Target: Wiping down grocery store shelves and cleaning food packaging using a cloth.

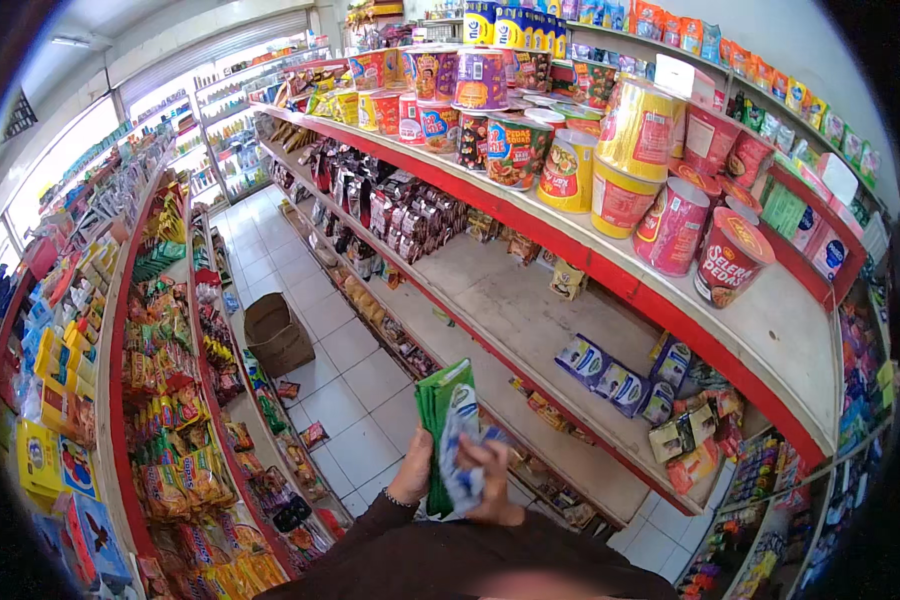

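Observation:
In front of my chest I hold a bundle of green foil packets [441,435]. My left hand [412,466], with a beaded bracelet at the wrist, grips the bundle along its left edge. A blue-and-white packet [463,420] lies against the bundle's right face, partly covered by fingers. My right hand [493,480] is closed around this packet, its fingers blurred. To the right, several purple-and-white sachets [622,384] lie on the middle shelf [487,281]. Black-and-cream packets [682,433] are beside them, near the shelf's front end.
Instant noodle cups [521,154] crowd the red-edged top shelf [600,262]. Dark sachet strips [412,214] fill the far part of the shelf below. A brown cardboard box [277,334] stands on the tiled aisle floor [337,375], near fallen packets [313,435]. Noodle packs [184,480] line the left rack.

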The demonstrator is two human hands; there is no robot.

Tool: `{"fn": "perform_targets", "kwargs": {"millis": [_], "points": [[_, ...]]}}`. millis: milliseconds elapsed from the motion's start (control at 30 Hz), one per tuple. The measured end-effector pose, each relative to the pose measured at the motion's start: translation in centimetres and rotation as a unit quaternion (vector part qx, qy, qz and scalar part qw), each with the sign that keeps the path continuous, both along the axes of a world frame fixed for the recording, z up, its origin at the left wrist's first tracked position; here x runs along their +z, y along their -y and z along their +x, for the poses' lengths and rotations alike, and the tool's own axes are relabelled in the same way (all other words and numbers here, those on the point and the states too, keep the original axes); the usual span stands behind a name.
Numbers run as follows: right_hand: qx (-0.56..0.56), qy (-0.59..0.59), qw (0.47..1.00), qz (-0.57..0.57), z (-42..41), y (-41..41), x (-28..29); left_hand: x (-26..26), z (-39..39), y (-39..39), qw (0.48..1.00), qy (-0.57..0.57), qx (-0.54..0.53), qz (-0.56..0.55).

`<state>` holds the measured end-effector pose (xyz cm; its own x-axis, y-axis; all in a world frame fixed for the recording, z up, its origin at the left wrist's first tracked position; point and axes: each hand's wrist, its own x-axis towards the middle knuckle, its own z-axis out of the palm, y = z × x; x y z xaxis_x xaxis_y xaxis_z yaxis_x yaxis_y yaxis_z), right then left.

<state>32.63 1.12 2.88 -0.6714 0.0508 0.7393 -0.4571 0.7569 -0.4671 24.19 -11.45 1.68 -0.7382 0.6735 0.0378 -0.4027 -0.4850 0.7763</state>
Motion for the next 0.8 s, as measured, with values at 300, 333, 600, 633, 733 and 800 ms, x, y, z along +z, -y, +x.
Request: {"fn": "perform_targets", "kwargs": {"millis": [300, 333, 600, 633, 733, 800], "points": [[-0.077, 0.039, 0.988, -0.132, -0.7, -2.9, 1.0, 0.7, 4.9, -1.6, 0.999, -0.025, 0.023, -0.042], [-0.072, 0.079, 0.963, -0.249, 0.1, -2.1, 0.7, 0.7, 5.2, -1.8, 0.999, -0.023, 0.022, -0.035], [-0.039, -0.001, 0.999, 0.026, 0.9, -1.1, 1.4, -0.6, 3.9, -1.0, 0.999, 0.031, -0.005, -0.034], [-0.039, -0.002, 0.999, 0.027, -0.2, -1.5, 1.6, -0.4, 4.2, -1.0, 0.999, 0.030, -0.005, -0.034], [-0.070, -0.013, 0.974, -0.213, -2.5, -1.7, 2.4, -0.3, 4.2, -0.7, 0.997, -0.033, -0.014, -0.062], [-0.049, -0.006, 0.993, -0.104, -1.3, -0.5, 1.6, -1.2, 3.4, -0.1, 0.999, 0.002, -0.004, -0.038]]}}
